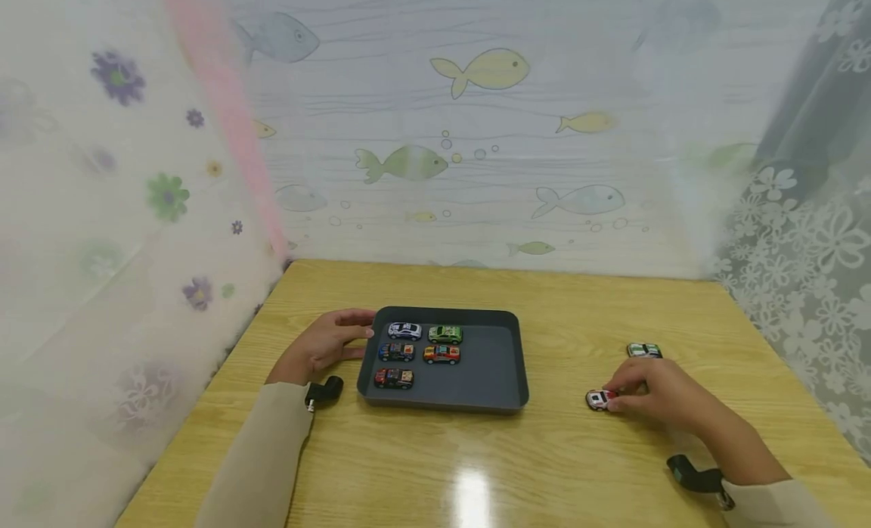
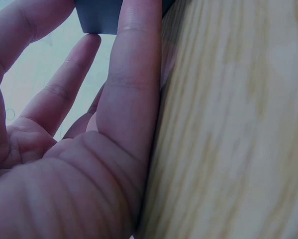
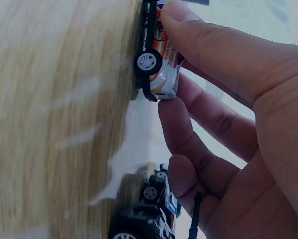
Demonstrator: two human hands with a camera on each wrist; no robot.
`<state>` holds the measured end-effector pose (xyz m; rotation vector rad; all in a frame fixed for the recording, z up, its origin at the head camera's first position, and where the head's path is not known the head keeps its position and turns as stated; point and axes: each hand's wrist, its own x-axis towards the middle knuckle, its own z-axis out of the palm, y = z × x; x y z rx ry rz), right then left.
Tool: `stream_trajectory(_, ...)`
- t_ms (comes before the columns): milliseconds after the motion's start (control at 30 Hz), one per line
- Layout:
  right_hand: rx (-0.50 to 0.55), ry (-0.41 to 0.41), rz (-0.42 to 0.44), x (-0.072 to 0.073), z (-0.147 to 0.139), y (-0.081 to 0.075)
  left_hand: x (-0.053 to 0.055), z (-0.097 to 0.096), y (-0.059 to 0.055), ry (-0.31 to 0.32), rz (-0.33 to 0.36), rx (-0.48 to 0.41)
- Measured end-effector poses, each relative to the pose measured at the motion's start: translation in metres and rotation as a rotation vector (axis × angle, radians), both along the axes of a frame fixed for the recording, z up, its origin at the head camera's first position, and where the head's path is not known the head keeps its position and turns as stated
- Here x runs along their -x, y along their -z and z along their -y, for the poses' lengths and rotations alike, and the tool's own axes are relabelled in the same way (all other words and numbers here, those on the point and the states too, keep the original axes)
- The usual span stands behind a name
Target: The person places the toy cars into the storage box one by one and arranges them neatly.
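Observation:
My right hand (image 1: pixel 656 392) pinches a small white and red toy car (image 1: pixel 599 399) between thumb and fingers, low over the table right of the tray. In the right wrist view the toy car's wheel and printed side show beside the thumb. Just beyond this hand stands a green and white toy car (image 1: pixel 644 350). My left hand (image 1: pixel 330 343) touches the left wall of the dark grey tray (image 1: pixel 486 373) with its fingers fairly straight. In the left wrist view the fingertips lie at the tray's corner, and one finger runs along the tabletop.
On the tray's left half sit a white car (image 1: pixel 404 330), a green car (image 1: pixel 445 334), a blue car (image 1: pixel 397 352), a red and yellow car (image 1: pixel 441 354) and a dark red car (image 1: pixel 394 378). Dark toy cars (image 3: pixel 144 219) show below the right hand. Printed curtains surround the wooden table (image 1: pixel 408 467).

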<state>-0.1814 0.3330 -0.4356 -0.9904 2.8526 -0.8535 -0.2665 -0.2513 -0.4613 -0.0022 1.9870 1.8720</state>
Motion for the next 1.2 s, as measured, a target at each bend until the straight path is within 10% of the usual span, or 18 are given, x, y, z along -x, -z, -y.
stream_trajectory(400,-0.028,0.008,0.085,0.014,0.034,0.0,-0.019,0.031,-0.011,-0.044,0.001,0.035)
stream_trajectory(1200,-0.025,0.035,0.045,0.002,0.031,-0.012,-0.002,-0.001,-0.001,0.008,0.002,-0.005)
